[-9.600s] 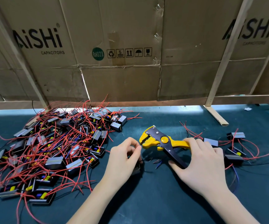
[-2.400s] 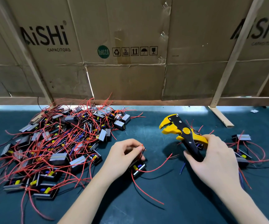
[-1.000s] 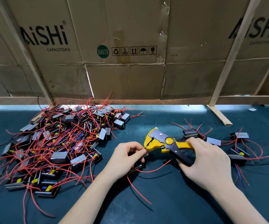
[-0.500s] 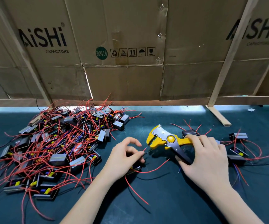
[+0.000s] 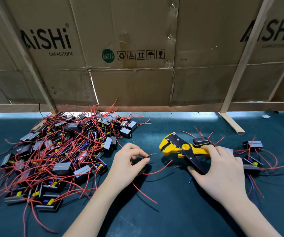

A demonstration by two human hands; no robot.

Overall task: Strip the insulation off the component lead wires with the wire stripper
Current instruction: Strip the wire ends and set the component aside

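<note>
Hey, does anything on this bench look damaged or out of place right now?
Only the backdrop: the cardboard wall is torn, with a slit of light showing at its lower edge behind the component pile. The wire stripper and the wires look ordinary.

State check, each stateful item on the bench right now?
Yellow-and-black wire stripper: jaws open, nothing in them.
Red lead wire: tip short of the jaws.
Left hand: pinches the lead.
Right hand: holds the handles.
Pile of black wired components: heaped, tangled.
</note>
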